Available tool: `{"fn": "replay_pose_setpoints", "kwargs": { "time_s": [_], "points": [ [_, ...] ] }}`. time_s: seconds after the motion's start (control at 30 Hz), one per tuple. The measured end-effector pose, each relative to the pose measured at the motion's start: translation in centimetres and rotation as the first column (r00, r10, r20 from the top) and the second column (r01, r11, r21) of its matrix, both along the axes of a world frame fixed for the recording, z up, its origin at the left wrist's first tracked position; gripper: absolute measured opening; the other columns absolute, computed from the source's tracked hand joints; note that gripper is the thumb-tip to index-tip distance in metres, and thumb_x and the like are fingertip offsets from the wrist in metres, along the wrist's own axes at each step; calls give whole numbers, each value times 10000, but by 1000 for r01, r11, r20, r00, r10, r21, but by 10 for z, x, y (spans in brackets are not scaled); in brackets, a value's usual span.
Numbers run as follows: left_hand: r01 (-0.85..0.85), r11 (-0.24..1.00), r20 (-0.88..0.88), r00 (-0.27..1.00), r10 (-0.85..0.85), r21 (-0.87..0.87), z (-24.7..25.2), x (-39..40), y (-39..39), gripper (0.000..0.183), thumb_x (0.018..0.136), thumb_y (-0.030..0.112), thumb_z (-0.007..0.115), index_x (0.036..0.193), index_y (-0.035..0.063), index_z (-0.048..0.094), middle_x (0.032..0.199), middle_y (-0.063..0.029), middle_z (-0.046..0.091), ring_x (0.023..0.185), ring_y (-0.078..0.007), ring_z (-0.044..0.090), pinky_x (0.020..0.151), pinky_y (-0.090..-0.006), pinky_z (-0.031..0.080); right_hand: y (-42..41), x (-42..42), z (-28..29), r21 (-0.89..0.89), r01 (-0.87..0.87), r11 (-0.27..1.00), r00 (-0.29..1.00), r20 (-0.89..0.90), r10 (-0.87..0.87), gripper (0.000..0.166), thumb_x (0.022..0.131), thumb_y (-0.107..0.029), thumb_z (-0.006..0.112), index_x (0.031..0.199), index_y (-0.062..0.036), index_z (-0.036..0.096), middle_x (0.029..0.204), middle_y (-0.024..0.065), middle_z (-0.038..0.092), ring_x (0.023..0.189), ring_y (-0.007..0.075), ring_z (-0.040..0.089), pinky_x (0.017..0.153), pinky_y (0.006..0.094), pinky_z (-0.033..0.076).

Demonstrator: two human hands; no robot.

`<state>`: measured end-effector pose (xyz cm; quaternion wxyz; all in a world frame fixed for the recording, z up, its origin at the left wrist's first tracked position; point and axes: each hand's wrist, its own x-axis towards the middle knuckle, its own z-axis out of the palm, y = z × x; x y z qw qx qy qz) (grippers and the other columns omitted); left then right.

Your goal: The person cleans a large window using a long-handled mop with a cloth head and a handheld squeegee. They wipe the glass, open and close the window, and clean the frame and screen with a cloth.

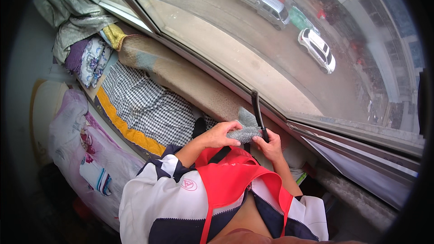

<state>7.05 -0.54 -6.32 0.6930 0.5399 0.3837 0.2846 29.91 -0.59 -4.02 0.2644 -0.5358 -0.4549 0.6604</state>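
A grey knitted cloth (pixel 250 135) is bunched between my two hands in front of my red apron (pixel 223 176). My left hand (pixel 217 135) grips its left side between thumb and fingers. At its right end, my right hand (pixel 272 147) pinches the cloth and also holds a slender, slightly curved black tool (pixel 257 106) pointing up toward the window. Its exact kind is unclear. Part of the cloth stands up as a flap beside the tool. The tan windowsill (pixel 203 86) lies just beyond my hands.
A window frame (pixel 217 67) runs diagonally past the sill, with vehicles on the street outside. Left of me lie a houndstooth-patterned blanket (pixel 142 95) with a yellow border and a covered pile of bedding (pixel 78 135). Folded pillows (pixel 91 57) and a curtain (pixel 67 3) are at upper left.
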Motion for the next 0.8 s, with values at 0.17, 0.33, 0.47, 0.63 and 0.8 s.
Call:
{"fn": "replay_pose_setpoints", "kwargs": {
  "time_s": [0.17, 0.33, 0.47, 0.63, 0.8],
  "points": [
    [19, 1000, 37, 999, -20, 13, -8, -5, 4, 243, 841, 198, 645, 973, 0, 592, 814, -22, 608, 752, -63, 512, 676, -245, 440, 5, -10, 3, 195, 85, 977, 994, 53, -97, 246, 832, -39, 638, 1069, -10, 581, 648, -25, 543, 537, 41, 483, 484, 198, 386],
    [-374, 850, 523, 673, 524, -370, -14, -35, 18, 238, 916, 102, 517, 1134, 10, 540, 1013, -46, 617, 942, -134, 585, 852, -282, 465, 9, 2, 9, 201, 108, 974, 987, 95, -129, 194, 889, -68, 569, 1073, -10, 596, 605, -38, 498, 496, 33, 448, 438, 186, 333],
    [-636, 637, 622, 299, 724, -436, -26, -94, 49, 251, 920, 48, 463, 1166, 15, 498, 1081, -89, 595, 999, -192, 582, 914, -338, 459, -2, 8, 4, 124, 150, 981, 977, 132, -166, 146, 903, -76, 553, 1021, -4, 599, 593, -42, 479, 486, 31, 421, 428, 194, 305],
    [-852, 395, 557, 153, 816, -344, -82, -188, 107, 258, 915, 55, 478, 1166, 3, 506, 1065, -90, 602, 968, -187, 587, 889, -328, 467, -13, -8, 8, 25, 132, 991, 975, 180, -134, 126, 907, -73, 541, 996, -1, 592, 612, -10, 513, 516, 49, 454, 470, 200, 351],
    [-972, 192, 320, 140, 937, -135, -131, -243, 184, 229, 886, 69, 513, 1103, 7, 554, 986, -74, 607, 870, -173, 585, 779, -305, 479, -11, -14, -7, 39, 78, 996, 975, 204, -85, 113, 890, -88, 579, 958, -8, 620, 625, -17, 532, 522, 48, 464, 474, 200, 361]
  ]
}}
